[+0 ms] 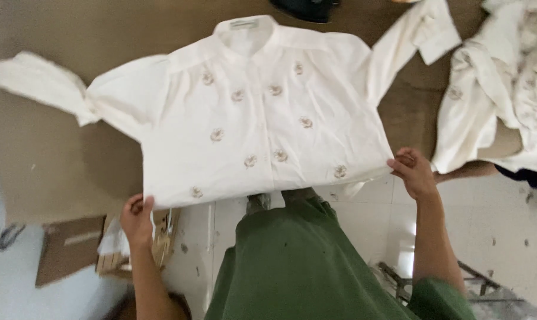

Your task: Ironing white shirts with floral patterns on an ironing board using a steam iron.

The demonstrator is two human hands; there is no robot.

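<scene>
White embroidered shirt (pixel 262 118) lies spread, front up, on the brown worktop (pixel 55 154), centre frame. Left hand (pixel 138 218) pinches its lower left hem corner; right hand (pixel 413 172) pinches the lower right corner. Second white garment (pixel 505 83) lies upper right.

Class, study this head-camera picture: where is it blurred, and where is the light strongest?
Head view: the white blouse is slightly soft, its left sleeve most smeared; left hand and right hand at the hem are fairly sharp; brightest patches fall on the tiled floor; no hard shadows.
</scene>
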